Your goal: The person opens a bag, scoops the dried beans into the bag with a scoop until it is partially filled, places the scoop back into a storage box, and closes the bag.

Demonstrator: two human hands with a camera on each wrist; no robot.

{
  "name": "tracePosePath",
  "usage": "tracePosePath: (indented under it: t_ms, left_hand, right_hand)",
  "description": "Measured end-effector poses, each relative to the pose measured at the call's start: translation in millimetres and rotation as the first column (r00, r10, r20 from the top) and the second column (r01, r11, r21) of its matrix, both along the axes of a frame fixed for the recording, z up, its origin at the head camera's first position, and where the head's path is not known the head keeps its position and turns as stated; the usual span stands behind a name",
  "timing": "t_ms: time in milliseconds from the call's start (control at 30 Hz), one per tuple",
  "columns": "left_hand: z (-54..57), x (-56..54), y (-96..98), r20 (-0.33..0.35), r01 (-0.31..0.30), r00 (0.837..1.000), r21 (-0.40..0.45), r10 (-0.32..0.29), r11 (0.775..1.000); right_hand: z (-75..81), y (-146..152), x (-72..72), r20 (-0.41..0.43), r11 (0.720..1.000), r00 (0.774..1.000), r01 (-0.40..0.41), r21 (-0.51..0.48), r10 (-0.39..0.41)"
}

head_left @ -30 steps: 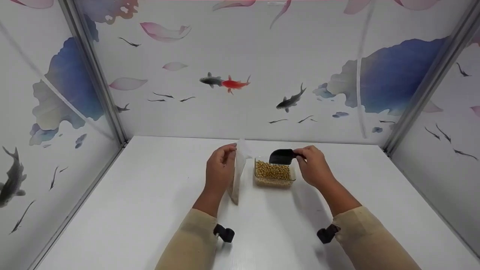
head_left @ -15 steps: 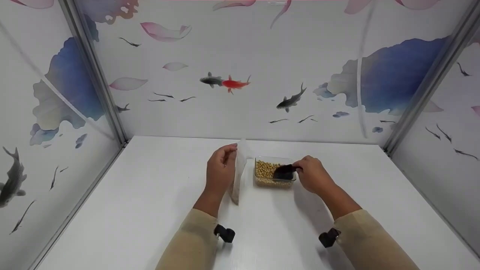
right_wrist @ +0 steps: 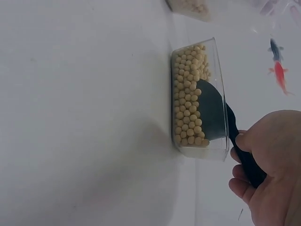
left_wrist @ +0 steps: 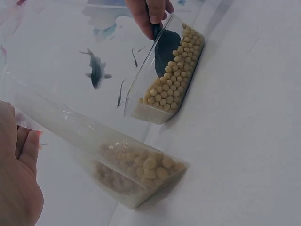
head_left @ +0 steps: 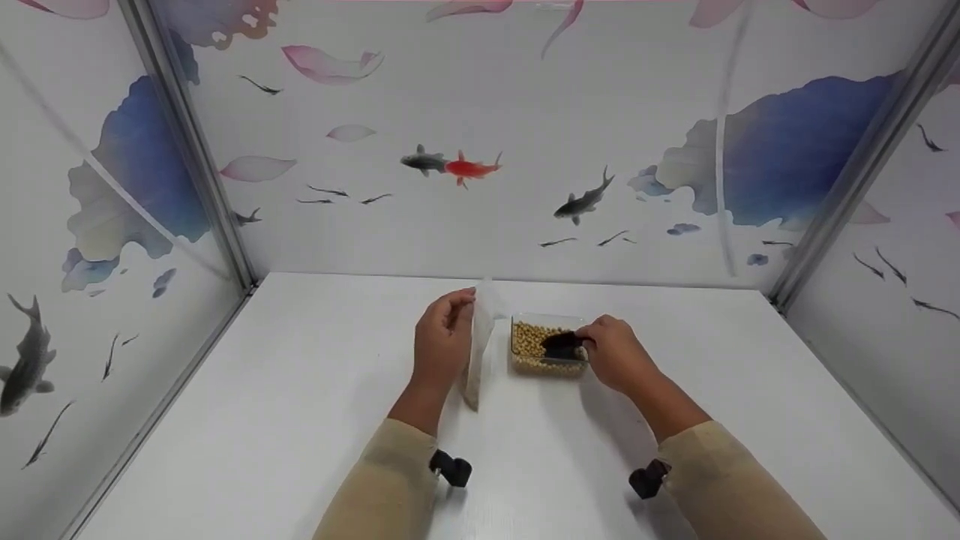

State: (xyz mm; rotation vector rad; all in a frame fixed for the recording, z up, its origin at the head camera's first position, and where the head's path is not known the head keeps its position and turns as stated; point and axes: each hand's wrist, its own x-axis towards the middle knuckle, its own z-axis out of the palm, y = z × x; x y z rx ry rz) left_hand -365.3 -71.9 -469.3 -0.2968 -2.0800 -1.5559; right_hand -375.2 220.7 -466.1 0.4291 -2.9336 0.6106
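Observation:
My right hand (head_left: 619, 352) grips the handle of a black scoop (right_wrist: 211, 110). The scoop's blade is dug into round, pale yellow soybeans (right_wrist: 186, 101) that fill much of a clear rectangular container (head_left: 514, 337). Just left of the container, my left hand (head_left: 441, 337) holds the upper edge of a translucent plastic bag (left_wrist: 84, 127) between thumb and fingers. The bag stands upright on the table, with some soybeans (left_wrist: 146, 165) in its bottom. In the left wrist view the fingertips at the bag's top are partly hidden.
Both the bag and the container stand on a white table (head_left: 315, 420). A white back wall (head_left: 480, 232) printed with fish and petals rises close behind them. Side walls with metal corner posts (head_left: 187, 150) flank the table.
My right hand has lowered the scoop from above the container into the soybeans, then moved it slightly left. The left hand and the bag have stayed in place.

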Motion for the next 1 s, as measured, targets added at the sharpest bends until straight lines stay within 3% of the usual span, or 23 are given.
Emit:
tracePosePath:
  t_ms: [167, 500, 1000]
  left_hand:
    - [0.0, 1.0, 0.5, 0.0, 0.002, 1.0, -0.001, -0.002, 1.0]
    - [-0.5, 0.4, 0.8, 0.002, 0.003, 1.0, 0.005, -0.003, 1.0]
    - [-1.0, 0.8, 1.0, 0.0, 0.011, 1.0, 0.017, -0.011, 1.0]
  right_hand:
    - [-5.0, -4.0, -0.6, 0.01, 1.0, 1.0, 0.006, -0.031, -0.006]
    - [-13.0, -4.5, -0.1, 0.132, 0.982, 0.991, 0.035, -0.188, -0.01]
    - [-25.0, -1.8, -2.1, 0.125, 0.953, 0.992, 0.035, -0.3, 0.003]
